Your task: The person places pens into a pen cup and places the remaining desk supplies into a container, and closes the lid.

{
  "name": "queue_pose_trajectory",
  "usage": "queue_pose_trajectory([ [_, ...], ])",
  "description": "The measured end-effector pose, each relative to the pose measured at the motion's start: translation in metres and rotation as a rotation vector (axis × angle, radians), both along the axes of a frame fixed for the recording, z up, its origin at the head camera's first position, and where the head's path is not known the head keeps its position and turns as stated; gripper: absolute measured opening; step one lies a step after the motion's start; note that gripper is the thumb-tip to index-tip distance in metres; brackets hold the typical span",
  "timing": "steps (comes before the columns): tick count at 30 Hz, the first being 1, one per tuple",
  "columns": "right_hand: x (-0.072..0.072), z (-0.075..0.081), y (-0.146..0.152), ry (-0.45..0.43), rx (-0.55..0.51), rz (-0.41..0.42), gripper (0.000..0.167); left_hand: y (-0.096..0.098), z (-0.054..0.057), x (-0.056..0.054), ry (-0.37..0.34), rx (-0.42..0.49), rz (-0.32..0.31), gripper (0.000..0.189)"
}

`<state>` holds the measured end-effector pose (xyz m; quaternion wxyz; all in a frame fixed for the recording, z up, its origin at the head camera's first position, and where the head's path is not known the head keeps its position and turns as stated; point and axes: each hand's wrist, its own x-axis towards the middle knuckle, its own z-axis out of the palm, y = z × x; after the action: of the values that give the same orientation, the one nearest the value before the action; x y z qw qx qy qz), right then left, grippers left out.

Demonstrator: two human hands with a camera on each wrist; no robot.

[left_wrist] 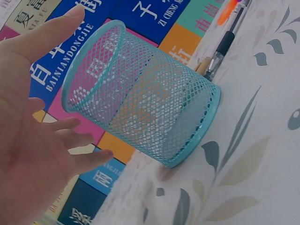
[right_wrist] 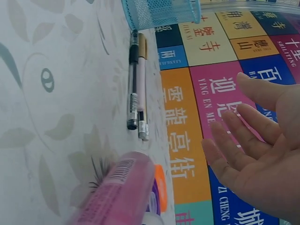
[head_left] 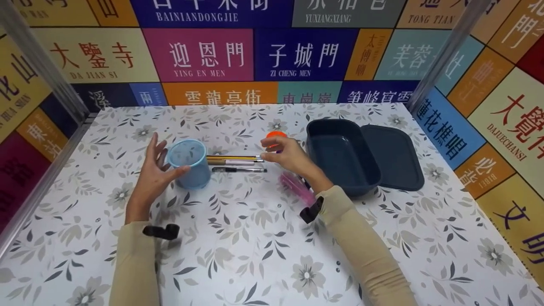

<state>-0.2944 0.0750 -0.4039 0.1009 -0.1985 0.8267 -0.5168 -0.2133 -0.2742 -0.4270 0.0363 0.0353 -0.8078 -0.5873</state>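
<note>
A light blue mesh pen holder (head_left: pixel 194 170) stands upright at the left of the table. Beside it my left hand (head_left: pixel 152 178) is spread, thumb in front and fingers behind; the left wrist view shows the palm apart from the mesh holder (left_wrist: pixel 140 93). My right hand (head_left: pixel 293 158) hovers near the ends of several pens and pencils, its loosely bent fingers holding nothing in the right wrist view. Those pencils (head_left: pixel 233 157) and a black-gripped pen (head_left: pixel 238 170) lie side by side, pointing toward the holder. Under my right wrist lies a pink bottle (head_left: pixel 297 187).
An orange round item (head_left: pixel 276 137) sits behind my right hand, partly hidden. To the right is a dark blue open container (head_left: pixel 340 157), with its flat lid (head_left: pixel 399 157) next to it. Panels with printed signs (head_left: pixel 199 55) wall the table at the back and sides.
</note>
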Motion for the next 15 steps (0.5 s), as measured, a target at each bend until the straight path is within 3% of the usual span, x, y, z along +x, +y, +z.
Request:
queue_pose_trajectory([
  [8,-0.006,-0.013,-0.004,-0.056,0.065,0.006,0.043,-0.001,-0.012,-0.003,-0.021,0.042,-0.032,0.125],
  [15,-0.011,-0.025,-0.008,-0.053,0.116,-0.027,0.045,-0.004,-0.022,-0.006,-0.052,-0.006,-0.046,0.121],
])
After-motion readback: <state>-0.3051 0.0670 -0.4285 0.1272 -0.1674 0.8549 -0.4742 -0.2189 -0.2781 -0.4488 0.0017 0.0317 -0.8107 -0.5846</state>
